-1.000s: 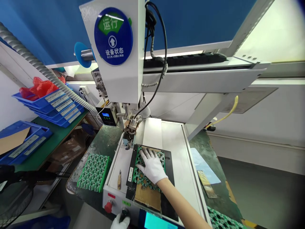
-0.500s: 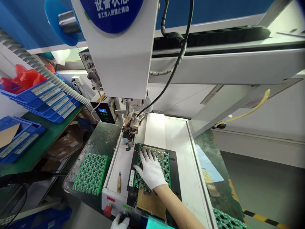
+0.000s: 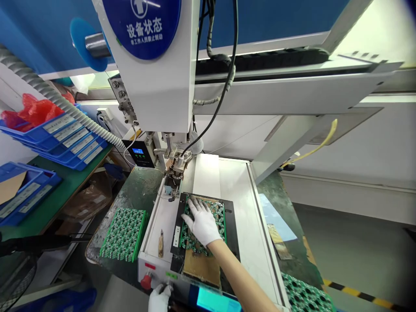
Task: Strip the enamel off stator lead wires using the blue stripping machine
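Room for moving is left along the right side of the white machine bed [image 3: 251,236]; the left strip is narrower and partly taken by a small pointed tool [image 3: 160,245]. The tool head [image 3: 178,169] is mounted just beyond the far left corner of the black fixture plate [image 3: 231,229]. The left stack of green boards [image 3: 121,234] is set near the edge of the surface [image 3: 139,186].

The circuit board panel [image 3: 219,219] is seated on the plate, partly covered by the gloved right hand [image 3: 202,223], laid flat, fingers slightly apart. The left hand [image 3: 159,299] is cut off at the bottom, by the front panel [image 3: 182,282]; its finger state cannot be told. A second board stack [image 3: 305,294] is cropped at bottom right.

The circuit board panel is green, pierced by round openings with silvery rims.
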Motion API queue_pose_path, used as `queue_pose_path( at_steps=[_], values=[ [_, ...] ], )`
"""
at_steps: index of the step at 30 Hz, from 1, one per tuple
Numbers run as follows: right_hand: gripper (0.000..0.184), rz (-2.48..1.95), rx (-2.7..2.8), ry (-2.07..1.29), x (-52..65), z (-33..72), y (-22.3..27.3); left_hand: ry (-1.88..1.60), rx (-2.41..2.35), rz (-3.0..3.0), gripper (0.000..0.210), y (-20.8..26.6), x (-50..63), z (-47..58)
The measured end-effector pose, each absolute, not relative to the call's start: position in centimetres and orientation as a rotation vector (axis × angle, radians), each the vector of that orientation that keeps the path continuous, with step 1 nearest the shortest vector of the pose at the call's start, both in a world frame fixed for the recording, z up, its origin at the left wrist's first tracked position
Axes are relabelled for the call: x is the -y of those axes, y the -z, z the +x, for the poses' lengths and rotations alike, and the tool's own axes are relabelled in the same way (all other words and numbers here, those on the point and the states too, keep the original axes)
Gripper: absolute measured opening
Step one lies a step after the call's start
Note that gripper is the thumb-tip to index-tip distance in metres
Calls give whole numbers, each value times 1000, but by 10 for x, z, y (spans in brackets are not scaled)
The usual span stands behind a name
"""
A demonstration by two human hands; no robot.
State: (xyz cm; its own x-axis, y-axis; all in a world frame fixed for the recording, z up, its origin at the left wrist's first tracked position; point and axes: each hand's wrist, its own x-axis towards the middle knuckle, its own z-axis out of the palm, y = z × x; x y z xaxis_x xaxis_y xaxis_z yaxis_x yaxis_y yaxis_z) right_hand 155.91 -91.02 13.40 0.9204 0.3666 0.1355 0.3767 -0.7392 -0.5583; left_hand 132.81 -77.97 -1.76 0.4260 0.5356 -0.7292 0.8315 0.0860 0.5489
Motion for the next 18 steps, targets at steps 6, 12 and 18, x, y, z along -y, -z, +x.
queue_pose_path(
  at_steps=[6,12,18],
  values=[
    [42,-2305,303,134,946,1568,-179,394,-1095,1604,16,19,768,1328],
    [40,-2147,-60,194,1032,1534,-183,382,-858,1673,28,15,761,1315],
    [55,-1932,-624,238,1130,1468,-131,584,-729,1721,28,13,776,1292]
  ],
)
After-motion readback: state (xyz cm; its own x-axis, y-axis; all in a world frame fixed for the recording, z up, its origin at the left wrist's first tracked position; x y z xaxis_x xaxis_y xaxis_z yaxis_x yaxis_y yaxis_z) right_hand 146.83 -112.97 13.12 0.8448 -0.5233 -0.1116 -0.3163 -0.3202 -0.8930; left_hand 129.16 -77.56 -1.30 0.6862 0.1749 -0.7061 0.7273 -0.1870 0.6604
